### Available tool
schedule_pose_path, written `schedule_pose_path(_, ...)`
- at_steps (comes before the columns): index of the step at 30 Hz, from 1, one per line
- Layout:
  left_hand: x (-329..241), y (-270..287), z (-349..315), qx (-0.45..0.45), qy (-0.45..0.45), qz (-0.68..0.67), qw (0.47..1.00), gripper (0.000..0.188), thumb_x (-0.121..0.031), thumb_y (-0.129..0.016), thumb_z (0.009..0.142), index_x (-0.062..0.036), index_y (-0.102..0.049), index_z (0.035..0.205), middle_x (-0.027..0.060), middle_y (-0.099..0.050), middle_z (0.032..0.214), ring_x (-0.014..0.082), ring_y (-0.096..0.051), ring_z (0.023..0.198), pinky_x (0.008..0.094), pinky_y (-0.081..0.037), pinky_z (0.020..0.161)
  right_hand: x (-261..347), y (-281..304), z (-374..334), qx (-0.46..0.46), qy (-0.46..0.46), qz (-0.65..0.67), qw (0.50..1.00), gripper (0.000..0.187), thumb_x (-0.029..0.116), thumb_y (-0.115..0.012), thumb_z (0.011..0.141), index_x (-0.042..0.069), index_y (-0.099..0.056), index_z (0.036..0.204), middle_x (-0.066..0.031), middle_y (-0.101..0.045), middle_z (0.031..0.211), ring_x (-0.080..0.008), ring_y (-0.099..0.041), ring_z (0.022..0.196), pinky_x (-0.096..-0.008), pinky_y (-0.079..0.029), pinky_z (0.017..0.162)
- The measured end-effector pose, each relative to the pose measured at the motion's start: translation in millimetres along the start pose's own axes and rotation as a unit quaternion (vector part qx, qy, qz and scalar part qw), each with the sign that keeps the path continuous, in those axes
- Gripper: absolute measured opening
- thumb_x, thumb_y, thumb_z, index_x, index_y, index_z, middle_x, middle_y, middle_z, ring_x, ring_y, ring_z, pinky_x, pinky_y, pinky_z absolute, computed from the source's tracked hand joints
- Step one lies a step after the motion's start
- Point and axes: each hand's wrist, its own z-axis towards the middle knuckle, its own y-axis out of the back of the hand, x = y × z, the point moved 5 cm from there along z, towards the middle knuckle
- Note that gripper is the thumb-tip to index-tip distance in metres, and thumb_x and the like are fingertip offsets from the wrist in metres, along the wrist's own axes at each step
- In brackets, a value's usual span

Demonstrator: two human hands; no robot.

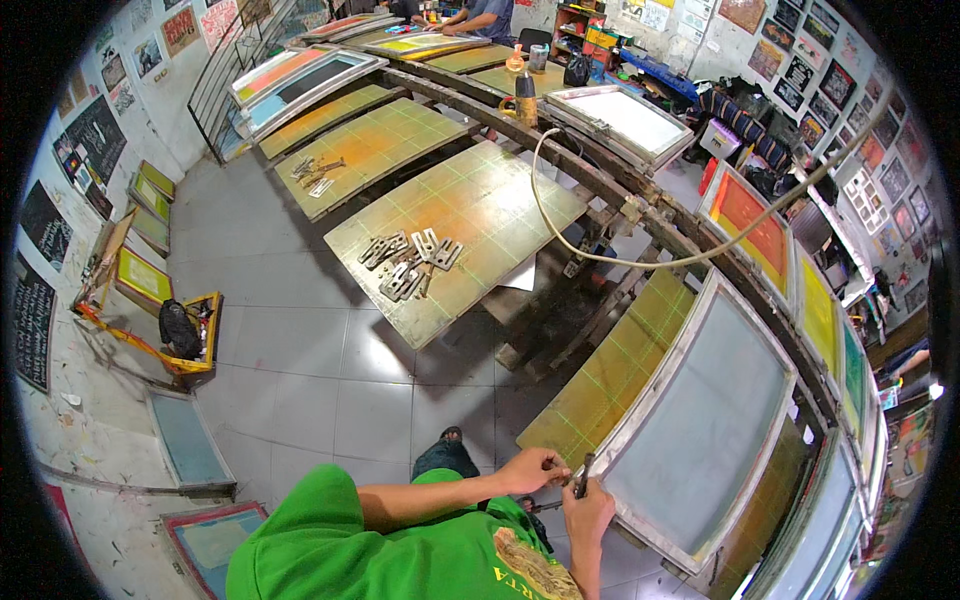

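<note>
We count two hands [560, 490] at one grey-meshed printing screen [700, 420], three yellow-green printing boards [455, 230] in the nearer row, and two heaps of metal clamps [410, 262].

I wear a bright green shirt [330, 545] with short sleeves and a yellow-brown print low on it. Below the shirt are dark pants [445, 458]. My arms are bare.

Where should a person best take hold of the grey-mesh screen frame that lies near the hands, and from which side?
Probably by the long wooden side bar of the screen frame, coming from its near corner, where the left hand and right hand already are. The mesh in the middle looks thin, so only the rim gives a firm grip. The frame lies tilted over the yellow-green board.
</note>
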Motion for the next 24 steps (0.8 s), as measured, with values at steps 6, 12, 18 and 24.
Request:
schedule_pose_path(6,7.0,42.3,-1.1,0.054,-0.004,-0.073,0.996,0.022,-0.02,-0.075,0.097,0.0008,-0.076,0.104,0.0064,-0.078,0.093,0.0115,-0.071,0.081,0.0272,-0.057,0.073,-12.0,-17.9,-32.3,-0.154,-0.147,0.105,0.971,0.017,0.013,-0.077,0.085,-0.004,-0.073,0.088,-0.0151,-0.07,0.071,-0.0258,-0.066,0.064,-0.0407,-0.051,0.063)
schedule_pose_path(12,22.9,81.8,-3.4,0.126,0.08,-0.216,0.965,0.035,-0.021,-0.074,0.1,0.001,-0.071,0.126,0.0056,-0.078,0.107,0.0115,-0.071,0.095,0.026,-0.058,0.08,44.1,-26.7,-19.6,-0.11,-0.212,0.269,0.933,0.019,0.014,-0.077,0.09,-0.005,-0.076,0.091,-0.0034,-0.067,0.074,-0.0111,-0.056,0.068,-0.0311,-0.047,0.064)
schedule_pose_path(18,25.9,115.6,-15.6,0.139,0.173,-0.431,0.875,0.03,-0.02,-0.061,0.107,0.0034,-0.07,0.123,0.0081,-0.071,0.123,0.012,-0.068,0.108,0.0271,-0.059,0.096,118.2,-62.6,8.7,0.036,-0.104,0.199,0.974,0.023,0.021,-0.078,0.091,0.002,-0.08,0.105,-0.0112,-0.07,0.074,-0.0185,-0.064,0.068,-0.0349,-0.05,0.068)
schedule_pose_path(24,42.0,175.4,-31.8,0.017,0.127,-0.453,0.882,0.029,-0.02,-0.063,0.106,0.0012,-0.069,0.125,0.007,-0.072,0.117,0.0131,-0.069,0.104,0.0251,-0.058,0.093,155.2,-70.2,25.2,0.088,-0.075,0.214,0.97,0.03,0.026,-0.079,0.092,0.002,-0.079,0.11,-0.007,-0.068,0.073,-0.0139,-0.061,0.069,-0.0334,-0.049,0.066)
